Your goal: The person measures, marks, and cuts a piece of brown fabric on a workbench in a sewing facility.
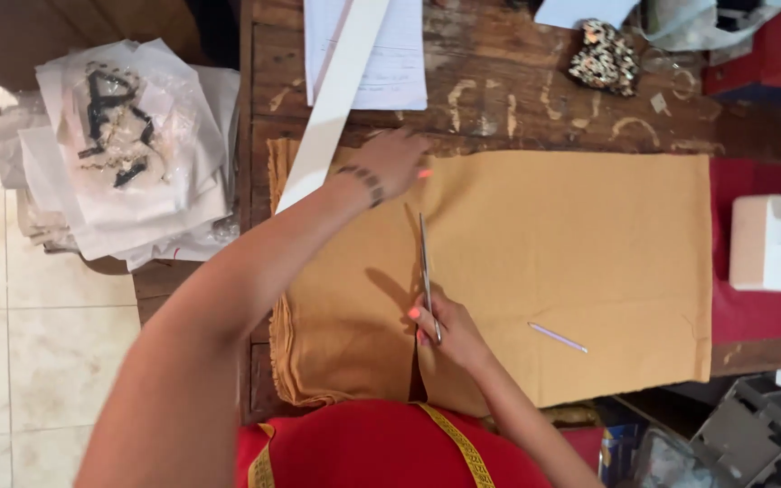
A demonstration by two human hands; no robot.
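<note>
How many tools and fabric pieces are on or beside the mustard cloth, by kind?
Mustard-yellow folded fabric: 1
Long silver metal scissors, in the right hand: 1
Long white flat ruler, beside the left hand: 1
Thin lilac pencil: 1
Total: 4

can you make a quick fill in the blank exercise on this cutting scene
1. The right hand works a pair of ____ along the fabric.
2. The fabric is ____ in colour.
3. The left hand presses on the fabric's ____ edge.
4. A pale pencil lies ____ the fabric.

Missing words: scissors; mustard; far; on
</note>
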